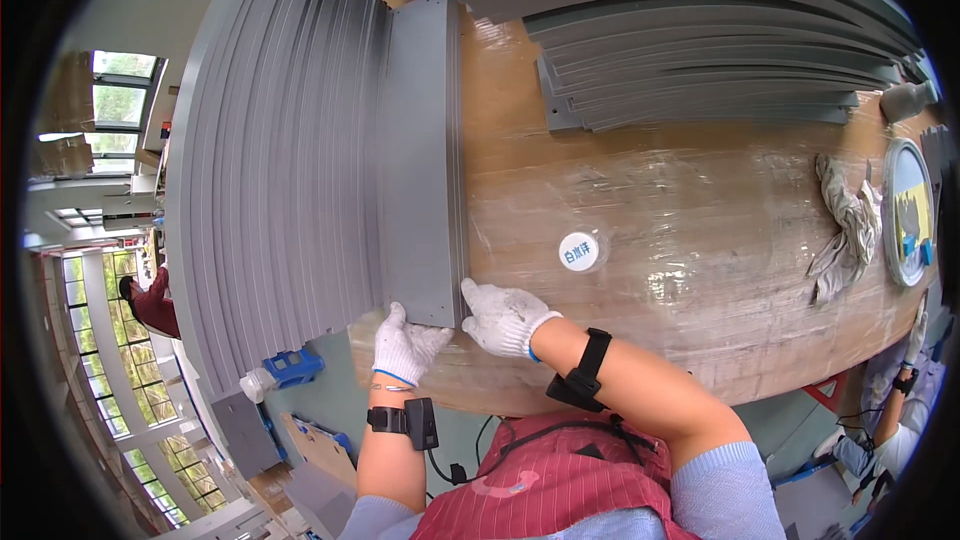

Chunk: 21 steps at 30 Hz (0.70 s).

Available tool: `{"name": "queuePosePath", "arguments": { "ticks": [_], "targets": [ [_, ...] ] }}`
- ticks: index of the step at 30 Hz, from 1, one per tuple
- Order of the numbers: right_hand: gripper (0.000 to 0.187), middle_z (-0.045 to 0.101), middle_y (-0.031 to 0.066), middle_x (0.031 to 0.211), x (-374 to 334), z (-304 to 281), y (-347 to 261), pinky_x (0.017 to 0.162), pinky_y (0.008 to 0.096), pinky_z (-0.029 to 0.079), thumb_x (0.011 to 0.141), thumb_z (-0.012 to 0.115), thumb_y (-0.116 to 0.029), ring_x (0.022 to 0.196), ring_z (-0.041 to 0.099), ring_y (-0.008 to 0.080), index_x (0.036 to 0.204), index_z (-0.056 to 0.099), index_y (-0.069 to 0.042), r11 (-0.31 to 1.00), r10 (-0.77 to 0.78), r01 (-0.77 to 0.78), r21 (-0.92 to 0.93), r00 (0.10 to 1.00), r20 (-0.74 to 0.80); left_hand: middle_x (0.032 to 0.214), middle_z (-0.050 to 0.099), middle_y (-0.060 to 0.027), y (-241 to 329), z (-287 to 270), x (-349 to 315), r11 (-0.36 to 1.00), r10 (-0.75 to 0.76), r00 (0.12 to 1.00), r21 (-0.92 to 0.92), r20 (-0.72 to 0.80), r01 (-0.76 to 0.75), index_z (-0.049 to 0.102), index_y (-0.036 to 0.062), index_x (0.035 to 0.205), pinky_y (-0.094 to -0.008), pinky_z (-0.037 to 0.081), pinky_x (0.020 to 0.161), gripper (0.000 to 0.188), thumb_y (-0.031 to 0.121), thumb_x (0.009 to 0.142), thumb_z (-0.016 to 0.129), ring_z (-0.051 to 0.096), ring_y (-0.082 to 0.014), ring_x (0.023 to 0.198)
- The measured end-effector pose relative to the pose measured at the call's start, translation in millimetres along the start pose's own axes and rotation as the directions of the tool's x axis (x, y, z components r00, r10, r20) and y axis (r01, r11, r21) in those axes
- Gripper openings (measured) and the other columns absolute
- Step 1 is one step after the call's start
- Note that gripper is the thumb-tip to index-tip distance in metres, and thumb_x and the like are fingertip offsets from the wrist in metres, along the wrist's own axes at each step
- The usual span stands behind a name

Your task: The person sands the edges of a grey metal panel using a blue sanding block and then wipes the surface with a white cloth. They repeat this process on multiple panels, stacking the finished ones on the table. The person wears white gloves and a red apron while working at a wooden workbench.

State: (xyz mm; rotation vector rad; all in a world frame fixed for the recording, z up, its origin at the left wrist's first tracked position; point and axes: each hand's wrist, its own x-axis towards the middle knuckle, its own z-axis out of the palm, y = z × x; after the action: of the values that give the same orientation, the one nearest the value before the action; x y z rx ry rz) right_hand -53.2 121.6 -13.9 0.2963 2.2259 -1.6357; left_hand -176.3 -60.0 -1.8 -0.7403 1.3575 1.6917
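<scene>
A long flat grey panel [420, 150] lies lengthwise away from me, with more panel edges showing along its right side. At its near end is my left hand [408, 345] in a white knit glove, the thumb up against the panel's edge and the other fingers curled and partly hidden. My right hand [503, 318], gloved the same way, is closed at the panel's near right corner, fingertips against the side edge. Immediately left of the panel rises a tall stack of grey panels [280, 160].
Another grey panel stack [700, 50] fills the far right of the film-wrapped table [660, 210]. A white-lidded container [578, 252] stands mid-table. A crumpled cloth [848, 225] and a round tray [897, 265] lie at the right. Another person [900, 430] is at the right edge.
</scene>
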Motion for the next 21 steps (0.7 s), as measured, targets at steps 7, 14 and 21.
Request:
{"name": "queuePosePath", "arguments": {
  "ticks": [7,14,21],
  "targets": [
    [0.052,0.062,0.0326,0.122,-65.5,-21.0,34.7,0.100,0.0493,0.046,0.096,0.052,-0.026,0.117,0.058,0.0449,0.137,0.046,0.005,0.998,-0.034,0.039,-0.055,0.995,0.090,0.147,0.047,-0.0221,-3.6,6.7,3.5,0.993,0.078,0.994,0.096,-0.076,-0.071,0.037,0.0052,0.146,-0.0519,0.055,0.099,0.054,0.045,0.110,0.026,0.054,-0.0389,0.129],
    [0.055,0.060,0.0261,0.133,-161.0,-81.7,89.0,0.109,0.0432,0.044,0.096,0.053,-0.033,0.126,0.056,0.0397,0.138,0.053,0.003,0.999,0.005,-0.002,0.038,0.997,-0.079,0.110,0.065,-0.0273,14.5,2.2,-26.1,0.658,0.135,0.945,0.740,-0.296,0.138,0.055,-0.0054,0.125,-0.0416,0.060,0.078,0.064,0.054,0.102,0.047,0.070,-0.0335,0.095],
    [0.048,0.067,0.0137,0.123,-310.1,-164.9,183.9,0.083,0.0301,0.053,0.100,0.057,-0.027,0.100,0.068,0.0198,0.140,0.055,0.000,0.729,0.403,-0.066,0.681,0.846,-0.350,0.091,0.072,-0.0128,47.0,136.7,-129.1,0.568,0.501,0.813,0.596,0.297,-0.567,0.062,0.0007,0.119,-0.0279,0.060,0.061,0.039,0.036,0.102,0.058,0.072,-0.0182,0.074]
  ]
}}
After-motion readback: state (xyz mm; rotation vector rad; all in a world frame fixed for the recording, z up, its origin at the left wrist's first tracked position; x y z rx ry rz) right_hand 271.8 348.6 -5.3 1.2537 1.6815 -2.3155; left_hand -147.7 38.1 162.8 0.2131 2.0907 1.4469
